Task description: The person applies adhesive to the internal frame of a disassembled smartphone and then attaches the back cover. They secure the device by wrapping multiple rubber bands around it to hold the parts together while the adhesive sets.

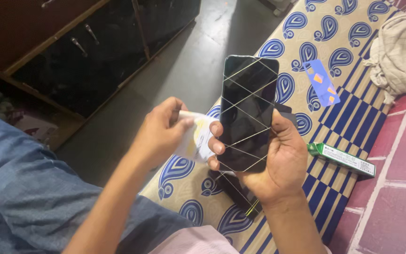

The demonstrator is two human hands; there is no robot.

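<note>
Fingers of the right hand are curled around one dark smartphone, gripping it by its long edges: fingertips show along the phone's left edge, the thumb lies along its right edge, and the palm is behind it. Phone held upright, screen toward the camera, raised above the patterned bed cover. Screen is black and unlit, glossy, crossed by thin pale diagonal lines forming a diamond lattice; corners rounded, no crack discernible. Fingers of the left hand, just left of the phone, are pinched shut on one small white packet with a yellowish patch, thumb on top, the packet's far end almost touching the right hand's fingertips. Behind and below the phone, part of one dark flat object lies on the cover, mostly hidden; its kind cannot be told. Right of the phone, on the cover: one blue card with orange marks, up near the phone's top, and one long green and white box, level with the phone's lower end. Farther right and above, one crumpled pale checked cloth. Left of the phone, beyond the grey floor, one dark cabinet with two metal handles. Blue-clad leg at lower left. Count: two hands, one phone, one packet, one card, one box, one cloth.
</note>
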